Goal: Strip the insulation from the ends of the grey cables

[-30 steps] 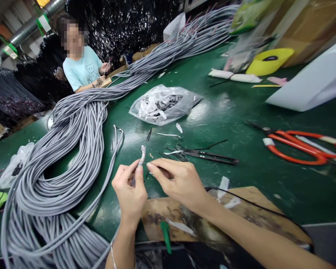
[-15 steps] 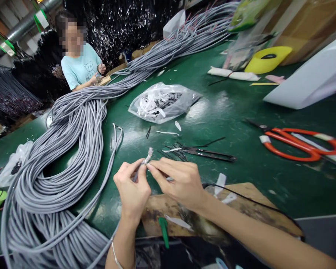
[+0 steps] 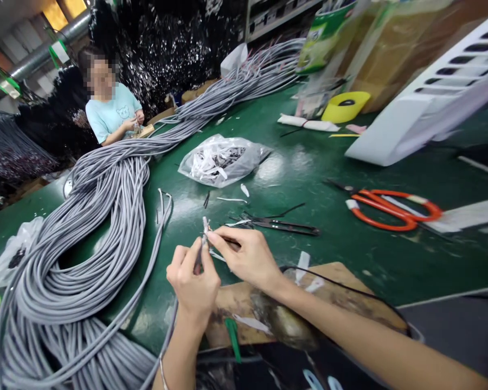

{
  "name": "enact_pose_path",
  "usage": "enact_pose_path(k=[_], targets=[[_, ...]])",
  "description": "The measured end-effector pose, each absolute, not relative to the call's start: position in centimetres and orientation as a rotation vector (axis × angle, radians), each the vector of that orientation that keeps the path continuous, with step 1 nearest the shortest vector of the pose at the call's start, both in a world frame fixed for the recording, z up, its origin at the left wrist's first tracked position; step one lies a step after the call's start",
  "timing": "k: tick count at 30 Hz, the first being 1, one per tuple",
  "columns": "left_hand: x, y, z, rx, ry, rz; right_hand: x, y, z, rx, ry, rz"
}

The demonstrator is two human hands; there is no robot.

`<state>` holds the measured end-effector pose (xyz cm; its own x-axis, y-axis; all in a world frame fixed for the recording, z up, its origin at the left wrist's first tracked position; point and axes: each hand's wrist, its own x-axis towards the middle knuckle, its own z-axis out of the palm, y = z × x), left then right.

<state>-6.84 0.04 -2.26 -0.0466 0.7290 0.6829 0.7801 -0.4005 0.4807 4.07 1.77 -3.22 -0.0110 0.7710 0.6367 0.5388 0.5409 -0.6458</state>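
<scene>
My left hand (image 3: 193, 279) is closed round a grey cable (image 3: 174, 311) just below its end, and the cable runs down past my wrist. The stripped cable end (image 3: 205, 223) sticks up above my fingertips, pale and shiny. My right hand (image 3: 248, 254) pinches at this end with thumb and forefinger from the right; its other fingers are curled and partly hidden. A white strip (image 3: 217, 254) shows between the two hands. Just beyond my right hand lie black thread snips (image 3: 288, 225) among short dark offcuts.
A thick bundle of grey cables (image 3: 140, 195) curves across the left side. Orange-handled scissors (image 3: 390, 211) lie right, a plastic bag of scraps (image 3: 223, 157) ahead. A stained wooden board (image 3: 345, 276) sits under my right forearm. Across the table works another person (image 3: 114, 111).
My right hand has shifted slightly left and its fingertips sit higher on the cable end. The exposed end looks thinner and more upright. The view has swung a little to the right.
</scene>
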Motion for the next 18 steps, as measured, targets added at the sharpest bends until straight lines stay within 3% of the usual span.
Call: enact_pose_path(k=[5,11,18], targets=[[-7.3,0.3,-2.0,-2.203,-1.833,-1.568,4.0,1.5,-3.2,-0.964,-1.737,-0.103],[-8.3,1.0,-2.2,-2.235,-2.191,-1.967,3.7,1.9,-3.3,-1.088,-1.753,0.231],[-8.7,0.9,-2.3,-2.003,-2.173,-2.197,4.1,2.0,-3.5,-1.095,-1.674,0.250]])
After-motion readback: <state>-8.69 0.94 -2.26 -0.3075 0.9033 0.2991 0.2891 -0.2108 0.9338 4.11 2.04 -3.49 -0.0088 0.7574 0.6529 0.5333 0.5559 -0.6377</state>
